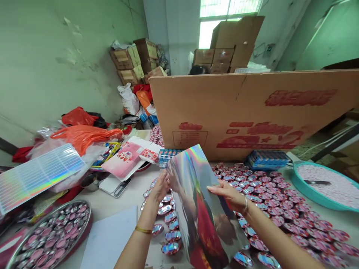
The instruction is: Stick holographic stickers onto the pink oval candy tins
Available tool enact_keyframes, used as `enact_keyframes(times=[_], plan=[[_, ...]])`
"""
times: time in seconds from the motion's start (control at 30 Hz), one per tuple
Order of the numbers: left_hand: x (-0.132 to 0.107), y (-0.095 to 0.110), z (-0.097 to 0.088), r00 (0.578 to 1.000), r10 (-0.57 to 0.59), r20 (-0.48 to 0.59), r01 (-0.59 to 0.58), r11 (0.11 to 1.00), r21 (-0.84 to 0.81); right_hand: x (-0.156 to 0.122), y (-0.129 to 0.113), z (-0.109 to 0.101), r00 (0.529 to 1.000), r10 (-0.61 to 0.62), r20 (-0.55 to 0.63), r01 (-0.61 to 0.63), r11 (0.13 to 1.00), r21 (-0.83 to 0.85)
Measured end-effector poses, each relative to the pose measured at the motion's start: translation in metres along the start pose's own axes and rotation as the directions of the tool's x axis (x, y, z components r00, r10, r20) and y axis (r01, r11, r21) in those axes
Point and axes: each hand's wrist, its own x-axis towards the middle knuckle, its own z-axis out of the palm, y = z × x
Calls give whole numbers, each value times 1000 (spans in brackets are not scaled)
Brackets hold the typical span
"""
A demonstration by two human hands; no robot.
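Note:
A shiny holographic sheet point(200, 209) is held up over the table between both hands, and its surface mirrors a person in red. My left hand point(160, 186) pinches its upper left edge. My right hand point(230, 195) grips its right edge with fingers pressed on the foil. Under and around the sheet lie several small round pink-topped cups point(269, 201) and several with holographic lids point(169, 228).
A large cardboard panel point(252, 112) stands across the back of the table. A metal tray of cups point(84, 228) sits front left beside a white sheet point(112, 239). A teal basin point(305, 190) is at right. Holographic sticker sheets point(36, 175), plastic bags and stacked cartons fill the left and back.

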Motion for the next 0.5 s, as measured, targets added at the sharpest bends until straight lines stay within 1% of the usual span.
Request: enact_keyframes(times=[0.07,0.13,0.2,0.23,0.33,0.4,0.5], plan=[[0,10,2,999,25,24,-23,996,-88,-1,2,-5,999,-27,-24,27,1000,10],[-1,26,1,995,97,-11,-97,988,-121,-1,4,-10,997,-51,-51,52,998,27],[-4,44,-1,983,176,-50,-180,978,-101,-1,4,-13,995,-75,-72,78,996,40],[-7,53,-2,977,208,-52,-212,974,-79,-1,5,-15,993,-86,-81,90,995,40],[-17,75,-3,964,265,1,-265,964,22,-1,7,-19,989,-104,-104,108,993,36],[-24,84,-5,959,280,39,-282,952,121,-1,9,-21,990,-96,-103,102,993,51],[-32,92,-10,959,273,82,-284,927,244,-2,15,-24,993,-81,-87,88,993,79]])
